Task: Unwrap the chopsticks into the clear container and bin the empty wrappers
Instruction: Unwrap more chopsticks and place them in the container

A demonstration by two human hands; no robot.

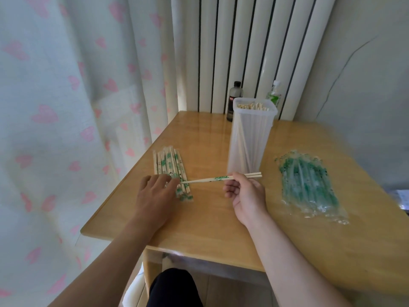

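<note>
A pair of chopsticks (208,179) in a clear wrapper with green print lies level above the table between my hands. My right hand (244,192) pinches it near its right end, where bare wood sticks out. My left hand (156,189) holds the wrapper's left end, over a pile of wrapped chopsticks (169,166). A tall clear container (250,138) with several bare chopsticks stands just behind. A heap of empty wrappers (309,185) lies at the right.
The wooden table (210,229) ends close to me and at the left, by a curtain (55,107). A dark bottle (235,100) and a green-labelled bottle (274,96) stand behind the container, against a radiator (243,41). My knee (174,286) is below the edge.
</note>
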